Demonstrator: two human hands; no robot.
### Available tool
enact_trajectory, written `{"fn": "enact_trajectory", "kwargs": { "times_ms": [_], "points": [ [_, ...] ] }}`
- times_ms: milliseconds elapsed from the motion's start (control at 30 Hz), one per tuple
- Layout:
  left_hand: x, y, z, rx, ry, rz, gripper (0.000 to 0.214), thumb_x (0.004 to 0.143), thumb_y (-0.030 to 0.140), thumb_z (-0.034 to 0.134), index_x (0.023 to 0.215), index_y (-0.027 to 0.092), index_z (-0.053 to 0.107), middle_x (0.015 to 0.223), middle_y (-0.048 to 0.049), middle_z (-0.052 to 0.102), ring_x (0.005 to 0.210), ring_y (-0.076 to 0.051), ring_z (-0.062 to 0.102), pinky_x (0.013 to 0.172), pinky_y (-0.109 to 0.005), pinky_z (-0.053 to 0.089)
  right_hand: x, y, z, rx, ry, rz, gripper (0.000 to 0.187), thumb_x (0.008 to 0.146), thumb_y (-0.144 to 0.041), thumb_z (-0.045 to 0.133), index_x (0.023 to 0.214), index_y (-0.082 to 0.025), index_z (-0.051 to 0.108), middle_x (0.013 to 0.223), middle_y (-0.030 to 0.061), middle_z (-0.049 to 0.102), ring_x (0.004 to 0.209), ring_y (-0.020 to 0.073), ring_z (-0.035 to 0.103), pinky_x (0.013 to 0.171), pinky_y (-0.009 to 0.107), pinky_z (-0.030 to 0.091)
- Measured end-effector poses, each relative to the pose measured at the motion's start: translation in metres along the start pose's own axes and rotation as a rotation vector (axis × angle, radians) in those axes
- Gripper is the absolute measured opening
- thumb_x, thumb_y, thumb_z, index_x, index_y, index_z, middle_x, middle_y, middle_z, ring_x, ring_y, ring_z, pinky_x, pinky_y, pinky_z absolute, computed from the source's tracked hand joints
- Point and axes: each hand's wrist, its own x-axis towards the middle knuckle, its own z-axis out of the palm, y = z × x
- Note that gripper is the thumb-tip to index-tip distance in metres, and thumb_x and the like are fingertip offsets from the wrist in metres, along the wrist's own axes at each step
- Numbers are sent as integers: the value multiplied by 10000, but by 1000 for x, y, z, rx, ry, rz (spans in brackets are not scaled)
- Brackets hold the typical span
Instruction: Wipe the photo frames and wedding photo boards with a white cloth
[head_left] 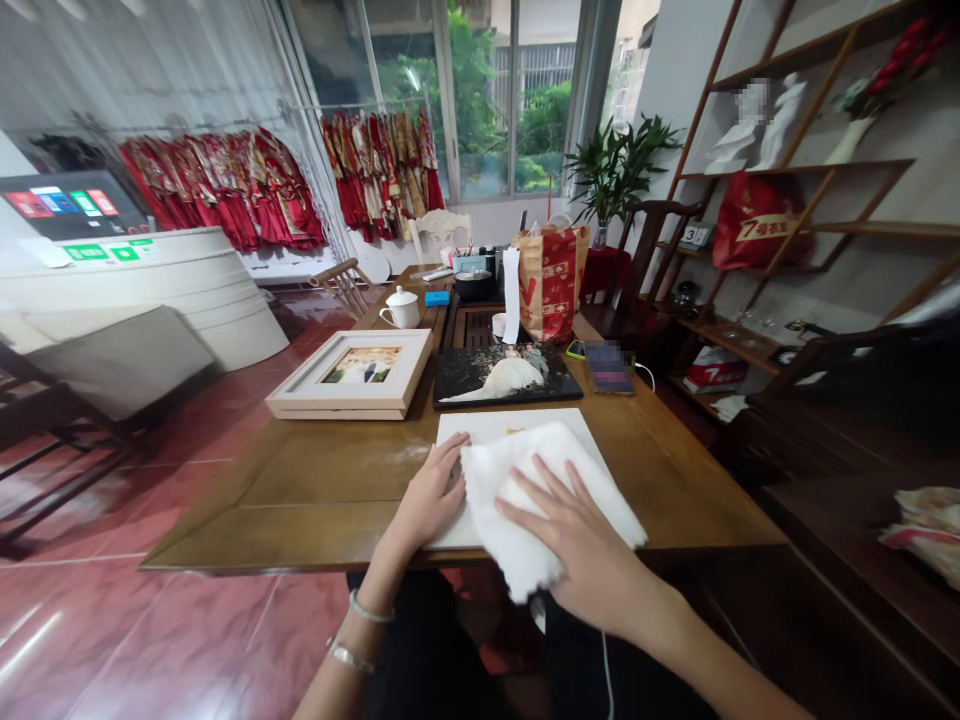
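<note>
A white cloth [551, 500] lies spread over a flat white board [465, 430] near the table's front edge. My right hand [562, 515] rests flat on the cloth with its fingers spread. At the board's left edge, my left hand [435, 490] touches it with fingers stretched out. A small yellowish patch shows on the board just above the cloth; the cloth hides most of the rest. Directly behind the board is a dark panel [502, 375] picturing a white gown.
Left of the panel sit stacked pale picture frames [352, 375]. A lidded white cup [401, 308], a red-and-brown paper bag [553, 285] and a phone on a cable [609, 367] are farther back on the wooden table [315, 490]. Shelves [810, 200] stand at the right.
</note>
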Motion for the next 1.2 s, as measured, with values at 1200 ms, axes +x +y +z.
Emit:
{"fn": "enact_trajectory", "kwargs": {
  "times_ms": [1200],
  "points": [
    [-1, -3, 2, 15, 21, 6, 417, 882, 329, 438, 1275, 197, 479, 1417, -71, 421, 1343, -205, 331, 1129, -407, 250, -23, 44, -13, 96, 140, 194, 689, 604, -90, 446, 1273, -234, 522, 1372, 15, 474, 1327, 245, 307, 1105, 467, 261]
  ]
}}
